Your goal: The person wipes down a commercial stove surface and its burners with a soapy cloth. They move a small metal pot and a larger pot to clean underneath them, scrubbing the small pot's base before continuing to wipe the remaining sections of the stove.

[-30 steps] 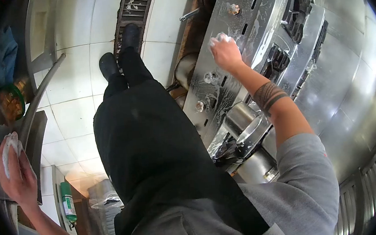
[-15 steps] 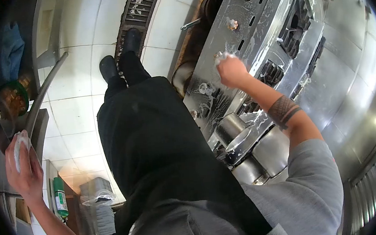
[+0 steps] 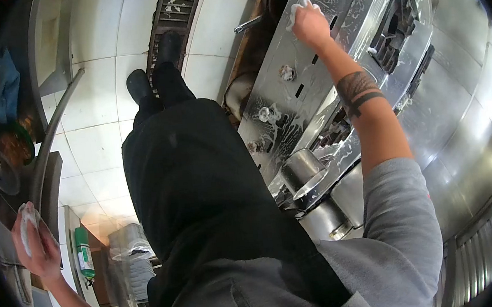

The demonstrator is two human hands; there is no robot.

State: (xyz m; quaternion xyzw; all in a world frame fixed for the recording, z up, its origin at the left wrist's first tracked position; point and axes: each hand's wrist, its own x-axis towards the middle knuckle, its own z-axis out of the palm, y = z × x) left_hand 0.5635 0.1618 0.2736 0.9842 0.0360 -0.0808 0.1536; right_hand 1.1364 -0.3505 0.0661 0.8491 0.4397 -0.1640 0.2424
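My right hand (image 3: 311, 26) is closed on a white foamy pad (image 3: 299, 12), over the spot where a control knob sits on the stove's front panel (image 3: 279, 95). Its fingers hide most of the pad and that knob. White suds cover the neighbouring knob (image 3: 287, 72), and streaks of foam run across the steel. Over on the far left, my left hand (image 3: 39, 247) lies at the edge of a steel counter, fingers stretched out, with white foam (image 3: 29, 228) along them.
Several metal pots, one a small saucepan (image 3: 303, 170), stand on the near end of the stove. Burner grates (image 3: 390, 30) lie beyond the panel. A green canister (image 3: 84, 252) is below my left hand. A floor drain (image 3: 178, 10) runs past my boots (image 3: 140, 85).
My right hand has moved up the panel from one knob to the one beyond it, uncovering the foamy first knob. My left hand has stayed by the counter edge, shifting slightly in view.
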